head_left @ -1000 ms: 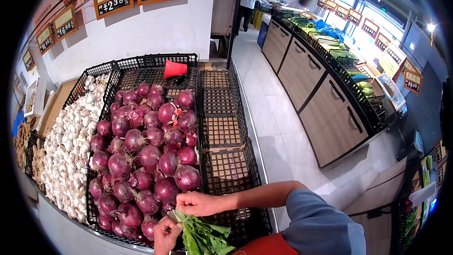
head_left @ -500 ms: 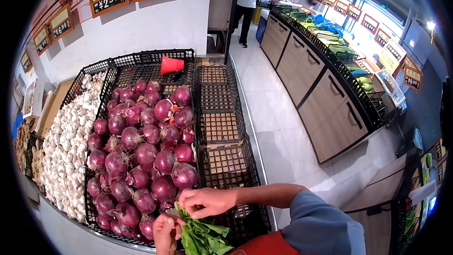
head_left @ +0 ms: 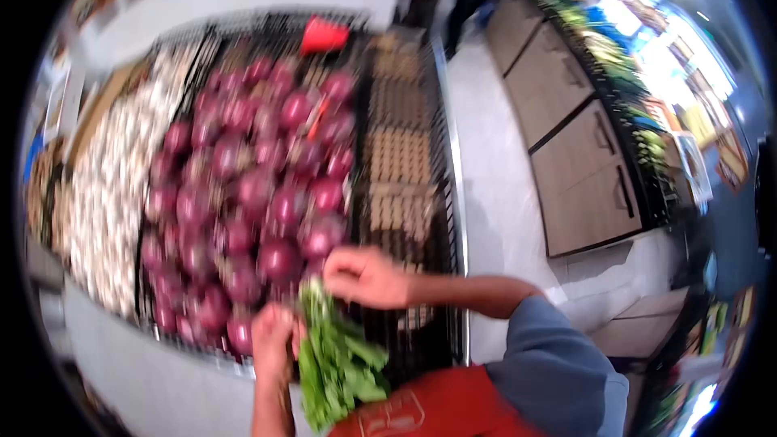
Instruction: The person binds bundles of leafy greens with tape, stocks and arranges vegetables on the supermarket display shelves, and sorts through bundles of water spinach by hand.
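Observation:
A bunch of leafy greens (head_left: 338, 360) is between my hands, pale stem ends up and leaves spreading down in front of the red apron. My left hand (head_left: 275, 338) is closed at its left side, fingers curled against the upper stems. At the top right of the stems, my right hand (head_left: 368, 277) has its fingers pinched together; what lies in the pinch is hidden by blur. Just beyond both hands lie red onions (head_left: 279, 259), heaped in a black crate.
White garlic bulbs (head_left: 109, 218) fill the crate at left. A red container (head_left: 324, 35) sits behind the onions. To the right are black crates (head_left: 396, 158) with gridded bottoms, then a tiled aisle (head_left: 494, 170) and a vegetable counter (head_left: 579, 146). A person (head_left: 469, 0) stands far back.
The view has shifted and blurred, and the onions sit higher in it. My right hand has lifted slightly off the stems; the greens hang more upright and show more of their length.

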Action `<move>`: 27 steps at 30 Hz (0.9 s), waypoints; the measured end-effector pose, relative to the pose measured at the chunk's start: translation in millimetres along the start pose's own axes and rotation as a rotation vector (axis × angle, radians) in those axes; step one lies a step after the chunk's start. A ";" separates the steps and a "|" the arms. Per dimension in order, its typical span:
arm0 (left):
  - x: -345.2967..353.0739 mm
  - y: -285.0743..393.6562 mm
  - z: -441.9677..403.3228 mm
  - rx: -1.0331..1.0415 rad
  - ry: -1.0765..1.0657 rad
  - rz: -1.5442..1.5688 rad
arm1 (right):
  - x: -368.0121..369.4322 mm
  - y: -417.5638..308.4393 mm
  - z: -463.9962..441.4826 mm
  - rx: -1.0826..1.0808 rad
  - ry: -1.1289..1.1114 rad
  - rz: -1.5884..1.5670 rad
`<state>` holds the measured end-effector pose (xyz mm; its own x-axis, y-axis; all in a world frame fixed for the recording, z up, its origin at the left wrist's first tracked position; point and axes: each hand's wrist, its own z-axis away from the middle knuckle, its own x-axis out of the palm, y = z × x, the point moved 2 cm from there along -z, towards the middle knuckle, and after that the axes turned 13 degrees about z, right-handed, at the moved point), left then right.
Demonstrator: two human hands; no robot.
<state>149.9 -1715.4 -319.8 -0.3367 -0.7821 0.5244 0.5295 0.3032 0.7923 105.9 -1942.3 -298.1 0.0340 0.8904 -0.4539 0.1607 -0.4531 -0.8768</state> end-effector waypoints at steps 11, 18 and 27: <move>-8.1 -1.9 -5.5 -0.111 -0.064 0.144 | 9.9 5.3 7.2 0.341 -0.327 -0.060; -13.4 -6.3 -7.2 -0.091 -0.101 0.176 | 21.7 -3.4 2.1 0.107 -0.181 -0.065; 17.3 7.0 -9.0 -0.146 0.044 0.177 | 2.6 2.2 16.8 0.155 -0.049 0.032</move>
<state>154.8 -1731.7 -308.0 -0.1959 -0.7477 0.6344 0.6857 0.3580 0.6337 89.7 -1941.7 -303.9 -0.0123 0.8739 -0.4859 0.0061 -0.4859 -0.8740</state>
